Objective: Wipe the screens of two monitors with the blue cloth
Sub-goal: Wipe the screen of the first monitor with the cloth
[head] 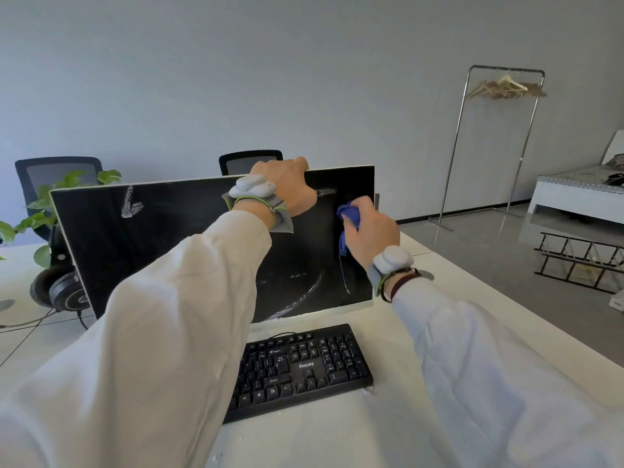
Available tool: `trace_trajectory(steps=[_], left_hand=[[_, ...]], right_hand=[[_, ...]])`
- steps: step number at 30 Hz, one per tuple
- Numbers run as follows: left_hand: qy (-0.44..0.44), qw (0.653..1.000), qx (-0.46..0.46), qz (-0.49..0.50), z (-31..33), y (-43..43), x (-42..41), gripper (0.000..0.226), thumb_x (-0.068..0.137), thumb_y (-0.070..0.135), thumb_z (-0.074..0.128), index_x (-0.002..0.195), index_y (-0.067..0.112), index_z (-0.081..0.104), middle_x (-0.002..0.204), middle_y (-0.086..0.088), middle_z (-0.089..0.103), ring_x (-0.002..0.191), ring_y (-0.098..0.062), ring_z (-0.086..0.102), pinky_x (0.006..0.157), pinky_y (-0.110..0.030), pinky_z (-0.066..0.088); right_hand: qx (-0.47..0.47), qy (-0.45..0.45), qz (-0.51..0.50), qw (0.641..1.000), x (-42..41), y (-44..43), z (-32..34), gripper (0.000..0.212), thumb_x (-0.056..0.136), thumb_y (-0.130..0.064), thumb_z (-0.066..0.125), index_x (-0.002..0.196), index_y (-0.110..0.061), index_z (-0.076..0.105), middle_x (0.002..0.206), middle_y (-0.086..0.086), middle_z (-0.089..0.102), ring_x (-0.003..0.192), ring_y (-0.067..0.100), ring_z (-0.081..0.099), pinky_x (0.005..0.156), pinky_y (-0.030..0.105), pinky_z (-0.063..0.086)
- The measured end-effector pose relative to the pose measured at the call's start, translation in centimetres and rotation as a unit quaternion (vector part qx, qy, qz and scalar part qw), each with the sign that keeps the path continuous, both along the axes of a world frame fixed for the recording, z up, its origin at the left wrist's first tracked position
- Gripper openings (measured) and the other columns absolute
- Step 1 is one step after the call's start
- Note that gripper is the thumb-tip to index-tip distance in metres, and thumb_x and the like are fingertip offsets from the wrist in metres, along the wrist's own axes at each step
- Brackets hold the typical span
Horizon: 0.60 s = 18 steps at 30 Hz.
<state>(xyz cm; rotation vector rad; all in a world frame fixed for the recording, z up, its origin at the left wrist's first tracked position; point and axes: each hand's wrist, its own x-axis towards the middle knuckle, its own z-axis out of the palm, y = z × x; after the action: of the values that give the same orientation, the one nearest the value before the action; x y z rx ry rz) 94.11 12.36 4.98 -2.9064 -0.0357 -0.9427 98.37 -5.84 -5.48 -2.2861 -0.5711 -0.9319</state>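
A crumpled blue cloth (347, 217) is pressed against the upper right part of a black, white-framed flat monitor screen (189, 231), bunched in the right hand (369, 231), whose fingers curl tightly round it. The left hand (287, 189) steadies the panel, its fingers hooked over the top edge.

The first screen appears to be in mid-wipe. White streaky smears (130, 206) show at the upper left and along the lower middle, so the next passes likely call for sweeping the cloth leftward and down, with the panel braced against tipping. No second monitor is in view.

The monitor stands on a white desk (422, 332) behind a black plastic keyboard (300, 366). Black headphones (57, 292) and a leafy green plant (44, 211) sit at its left, and two black mesh office chairs (57, 173) stand behind. Across the grey floor, a chrome clothes rail (489, 140) with wooden hangers stands by the wall, near a white bed (580, 194).
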Motion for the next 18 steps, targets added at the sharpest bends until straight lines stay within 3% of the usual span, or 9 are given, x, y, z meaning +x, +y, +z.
trace_trajectory(steps=[3, 11, 18], left_hand=[[0.003, 1.000, -0.004, -0.005, 0.1, -0.1, -0.1, 0.031, 0.081, 0.036, 0.046, 0.109, 0.024, 0.053, 0.086, 0.001, 0.062, 0.078, -0.026, 0.058, 0.069, -0.034, 0.041], [-0.002, 1.000, 0.003, 0.003, -0.2, -0.4, 0.4, 0.032, 0.076, 0.034, 0.046, 0.106, 0.025, 0.052, 0.077, 0.004, 0.056, 0.074, -0.027, 0.056, 0.065, -0.034, 0.039], [-0.010, 1.000, 0.011, 0.009, -0.3, -0.4, 0.8, 0.032, 0.072, 0.032, 0.046, 0.102, 0.025, 0.052, 0.075, 0.003, 0.058, 0.070, -0.025, 0.056, 0.066, -0.034, 0.040]], right_hand=[[-0.013, -0.016, -0.006, 1.000, 0.2, 0.1, 0.6, 0.029, 0.098, -0.034, 0.056, 0.123, -0.019, 0.053, 0.098, 0.002, 0.068, 0.080, 0.022, 0.065, 0.070, 0.023, 0.045], [-0.085, -0.021, 0.026, 0.996, 0.0, -1.5, -5.4, 0.035, 0.094, -0.035, 0.061, 0.124, -0.018, 0.054, 0.093, 0.001, 0.069, 0.068, 0.016, 0.059, 0.067, 0.018, 0.041], [-0.101, 0.036, 0.036, 0.994, -0.9, -2.2, -9.7, 0.034, 0.094, -0.035, 0.061, 0.124, -0.018, 0.054, 0.093, 0.000, 0.070, 0.070, 0.018, 0.063, 0.066, 0.016, 0.037]])
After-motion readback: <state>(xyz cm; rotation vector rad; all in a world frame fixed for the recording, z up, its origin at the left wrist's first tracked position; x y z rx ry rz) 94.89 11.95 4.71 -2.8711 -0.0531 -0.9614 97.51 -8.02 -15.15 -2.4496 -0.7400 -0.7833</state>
